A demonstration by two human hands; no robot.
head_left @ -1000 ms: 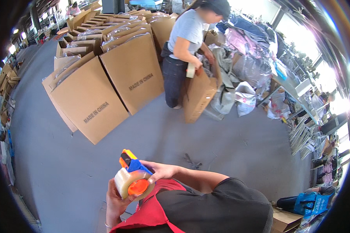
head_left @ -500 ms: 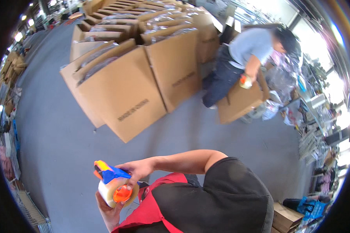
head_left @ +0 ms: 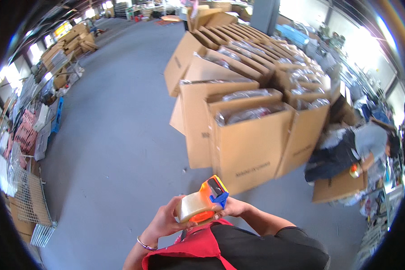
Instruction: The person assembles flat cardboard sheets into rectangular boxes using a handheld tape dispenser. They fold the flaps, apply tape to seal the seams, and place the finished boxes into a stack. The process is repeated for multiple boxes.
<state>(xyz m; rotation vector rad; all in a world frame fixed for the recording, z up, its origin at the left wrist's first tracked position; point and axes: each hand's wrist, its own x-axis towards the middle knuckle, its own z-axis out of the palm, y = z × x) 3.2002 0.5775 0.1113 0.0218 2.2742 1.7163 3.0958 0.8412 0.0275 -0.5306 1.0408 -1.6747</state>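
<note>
A tape dispenser (head_left: 213, 194) in orange and blue, loaded with a wide roll of clear tape (head_left: 191, 208), is held between both hands in front of my red apron. Around the roll's left side curl the fingers of my left hand (head_left: 168, 218); a bracelet is on that wrist. My right hand (head_left: 233, 208) grips the dispenser's blue end, its fingers partly hidden behind it. The nearest cardboard box (head_left: 252, 150) stands just beyond the dispenser, apart from it, with plastic-wrapped contents showing at its open top.
Rows of tall open boxes (head_left: 238, 33) fill the far right. A co-worker (head_left: 342, 150) bends over another carton (head_left: 339, 186) at right, holding a similar dispenser. A wire cart (head_left: 33, 198) and piled goods line the left. Grey floor (head_left: 108, 130) lies between.
My view has swung left, so the boxes and co-worker appear further right. The dispenser has been turned in my hands, its orange-and-blue head now pointing right.
</note>
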